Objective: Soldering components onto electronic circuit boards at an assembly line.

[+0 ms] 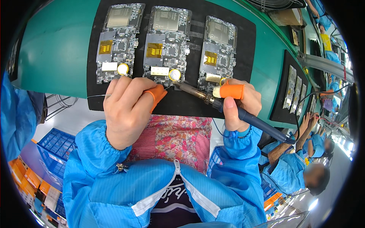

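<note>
My right hand (243, 104) grips a soldering iron (262, 126) with a dark blue handle. Its tip reaches the lower edge of the middle circuit board (175, 43), just below a round coin cell (174, 75). Pinched in my left hand (127, 110) is a thin solder wire (98, 95); its end comes out near the iron's tip. Whether wire and tip touch is too small to tell. Orange finger cots cover fingers on both hands. The left circuit board (119, 45) and the right circuit board (218, 49) lie either side, each with a coin cell.
The boards rest on a black mat (247, 57) over a green table (57, 57). A second mat (283, 85) with several boards lies at the right, by a co-worker's hands (304, 127). The iron's cable (298, 117) runs up right. Blue crates (57, 146) stand lower left.
</note>
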Motion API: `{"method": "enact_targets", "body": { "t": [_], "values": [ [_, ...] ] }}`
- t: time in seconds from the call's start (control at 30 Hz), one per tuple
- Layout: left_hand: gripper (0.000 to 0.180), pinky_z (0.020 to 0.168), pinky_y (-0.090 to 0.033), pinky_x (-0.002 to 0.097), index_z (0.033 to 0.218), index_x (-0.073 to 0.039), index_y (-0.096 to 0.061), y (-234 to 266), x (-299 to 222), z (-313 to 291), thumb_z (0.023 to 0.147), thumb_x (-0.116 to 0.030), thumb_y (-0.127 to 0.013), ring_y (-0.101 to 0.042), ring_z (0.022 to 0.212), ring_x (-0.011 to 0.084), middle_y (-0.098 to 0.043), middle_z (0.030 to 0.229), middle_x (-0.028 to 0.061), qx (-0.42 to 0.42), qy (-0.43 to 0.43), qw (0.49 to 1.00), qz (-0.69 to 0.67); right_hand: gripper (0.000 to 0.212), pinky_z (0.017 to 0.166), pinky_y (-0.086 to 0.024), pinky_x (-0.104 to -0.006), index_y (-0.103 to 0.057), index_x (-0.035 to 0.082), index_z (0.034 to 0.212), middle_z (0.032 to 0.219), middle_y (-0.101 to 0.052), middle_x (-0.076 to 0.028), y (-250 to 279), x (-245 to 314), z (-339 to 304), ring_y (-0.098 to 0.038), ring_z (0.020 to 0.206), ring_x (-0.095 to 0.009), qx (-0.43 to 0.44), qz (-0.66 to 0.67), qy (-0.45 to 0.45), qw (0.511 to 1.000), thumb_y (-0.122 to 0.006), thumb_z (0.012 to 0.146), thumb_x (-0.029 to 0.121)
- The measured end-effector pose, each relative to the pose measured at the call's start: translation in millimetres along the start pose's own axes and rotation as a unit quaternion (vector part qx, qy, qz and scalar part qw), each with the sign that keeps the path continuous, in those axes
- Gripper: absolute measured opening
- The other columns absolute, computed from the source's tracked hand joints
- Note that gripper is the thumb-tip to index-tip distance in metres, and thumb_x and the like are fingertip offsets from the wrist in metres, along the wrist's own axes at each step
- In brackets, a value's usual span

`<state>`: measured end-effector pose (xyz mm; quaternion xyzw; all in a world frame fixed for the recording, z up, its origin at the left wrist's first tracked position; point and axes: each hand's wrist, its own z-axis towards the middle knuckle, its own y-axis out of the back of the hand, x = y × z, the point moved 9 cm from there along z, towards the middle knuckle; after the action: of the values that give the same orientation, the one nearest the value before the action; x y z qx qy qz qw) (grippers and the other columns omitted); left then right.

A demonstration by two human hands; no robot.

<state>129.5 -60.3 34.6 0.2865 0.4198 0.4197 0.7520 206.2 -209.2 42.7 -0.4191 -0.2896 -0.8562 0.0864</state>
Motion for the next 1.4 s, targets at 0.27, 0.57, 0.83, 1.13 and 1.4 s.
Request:
{"method": "enact_targets", "body": {
  "t": [0.27,0.57,0.83,1.13,1.4],
  "values": [
    [0.034,0.073,-0.045,0.0308,0.091,0.001,-0.056,24.6,15.7,-1.3,0.06,0.009,-0.068,-0.052,0.086,0.0255,-0.05,0.098,0.013,-0.021,0.148,0.985,-0.084,0.019,0.043,-0.041,-0.0296,-0.057,-0.004,0.071,0.055,-0.052,-0.012,22.0,-5.7,-11.1,-0.051,0.043,-0.022,-0.064,0.015,-0.03,0.997,-0.055,0.071,0.015],
    [0.029,0.059,-0.042,0.0296,0.078,-0.001,-0.061,20.5,-0.3,3.3,0.052,0.004,-0.072,-0.053,0.071,0.0224,-0.057,0.083,0.0073,-0.002,0.056,0.998,-0.02,0.017,0.049,-0.044,-0.0295,-0.058,-0.004,0.073,0.062,-0.056,-0.014,24.3,-12.8,-13.1,-0.054,0.049,-0.022,-0.045,0.045,-0.057,0.996,-0.054,0.066,0.011],
    [0.025,0.058,-0.042,0.0291,0.077,-0.001,-0.06,13.2,4.6,-1.9,0.055,0.004,-0.071,-0.053,0.07,0.0226,-0.056,0.084,0.0079,0.009,0.071,0.997,-0.028,0.009,0.042,-0.042,-0.0285,-0.057,-0.003,0.072,0.057,-0.054,-0.012,5.6,-3.7,0.1,-0.051,0.043,-0.022,0.01,0.028,0.005,1.0,-0.055,0.066,0.004],
    [0.024,0.057,-0.042,0.0294,0.076,-0.001,-0.059,10.0,3.8,-2.2,0.055,0.004,-0.071,-0.052,0.069,0.0222,-0.056,0.083,0.0075,0.021,0.065,0.997,-0.028,0.01,0.042,-0.043,-0.0296,-0.057,-0.003,0.071,0.057,-0.053,-0.012,0.4,-4.5,-1.2,-0.053,0.045,-0.024,0.028,0.016,-0.003,0.999,-0.056,0.068,0.006],
    [0.025,0.056,-0.041,0.0289,0.076,-0.002,-0.06,1.4,0.8,1.2,0.054,0.002,-0.071,-0.051,0.067,0.0205,-0.056,0.083,0.0063,0.014,0.043,0.999,-0.023,0.01,0.042,-0.042,-0.0297,-0.056,-0.003,0.071,0.057,-0.053,-0.013,-1.0,-0.9,1.0,-0.052,0.044,-0.024,0.035,0.003,0.008,0.999,-0.056,0.068,0.006]
  ]
}}
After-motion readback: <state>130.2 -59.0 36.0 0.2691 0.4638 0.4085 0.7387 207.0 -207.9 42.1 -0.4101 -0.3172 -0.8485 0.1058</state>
